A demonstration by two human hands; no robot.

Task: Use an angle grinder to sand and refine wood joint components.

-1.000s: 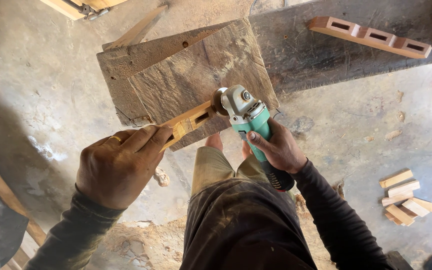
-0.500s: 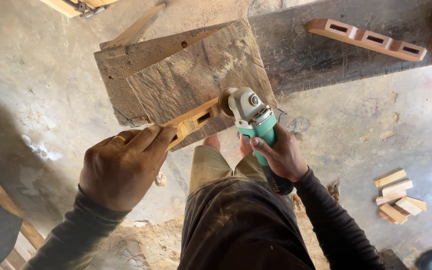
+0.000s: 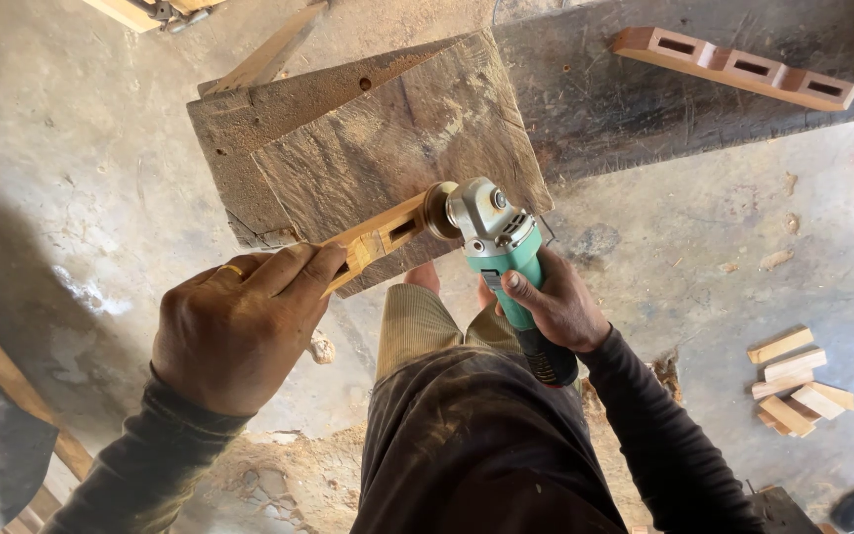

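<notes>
Two bare hands work low in the head view, above the person's dark, dusty trousers (image 3: 467,445) and dark sleeves. Nearest the camera, the left hand (image 3: 239,331) is closed around the near end of a slim, pale wooden piece (image 3: 380,237) with slots cut through it; the fingers wrap over the top, a ring shows on one of them, and the wood runs up and to the right out of the fist. Just beside it, the right hand (image 3: 557,309) is clamped around the teal body of an angle grinder (image 3: 501,259), fingers curled over the housing while the black rear of the handle sticks out back toward the wrist. The grinder's grey metal head points up and left, and its round sanding disc (image 3: 439,210) touches the far end of the wooden piece.

Beyond the tool, the slotted piece lies across the front edge of a big, rough wooden block (image 3: 368,138), weathered and dusted with sawdust, with a small hole near its far side. Between block and trousers a bare foot (image 3: 425,277) peeks out. Further right, on the grey concrete floor (image 3: 704,257), a small heap of short light offcuts (image 3: 795,381) lies well apart from the hands. Farthest away, a reddish wooden bar with rectangular slots (image 3: 733,67) rests on a dark plank (image 3: 644,94) behind the block.
</notes>
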